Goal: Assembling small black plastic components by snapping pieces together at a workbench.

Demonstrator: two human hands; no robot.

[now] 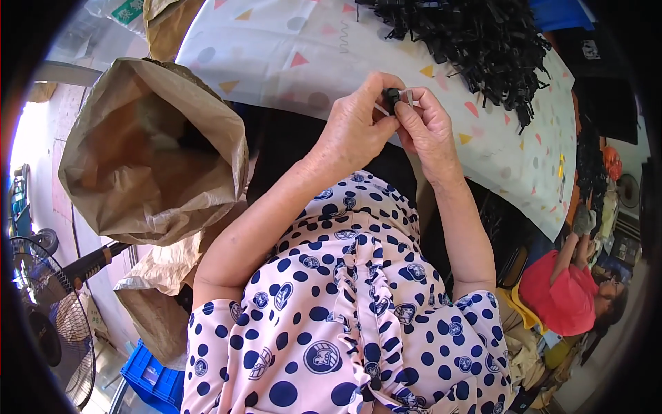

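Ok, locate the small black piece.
Head view, upper middle: the small black piece is held between left hand and right hand, below and left of the black pile.

Parts pile [476, 48] on desk [386, 58], upper right; sack [96, 200], left of desk; fan [62, 324], lower left; crate [155, 376], right of fan; person [562, 293], right edge.

Passage over patterned tablecloth [265, 65] left of hands [353, 124]; black heap [476, 41] (ends jutting) blocks far right

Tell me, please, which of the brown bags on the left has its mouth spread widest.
The large brown bag, between the bag at the top edge and the crumpled bag below: its wide mouth shows far more inside than theirs.
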